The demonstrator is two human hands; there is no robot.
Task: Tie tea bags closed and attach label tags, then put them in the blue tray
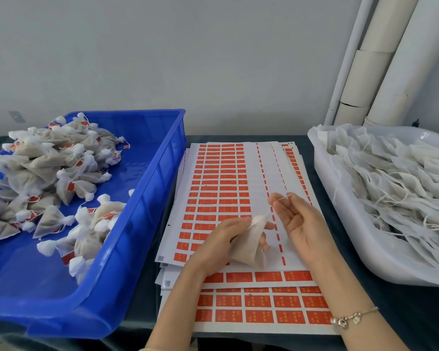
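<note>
My left hand grips a filled white tea bag by its gathered neck, just above the label sheets. My right hand is palm up beside it, with the bag's thin white string pinched at its fingertips and running down to the bag's neck. Sheets of orange label tags lie stacked under both hands. The blue tray on the left holds several tied, tagged tea bags.
A white tray on the right is piled with loose tea bags with strings. White pipes stand in the back right corner. A dark cloth covers the table. A grey wall runs behind it.
</note>
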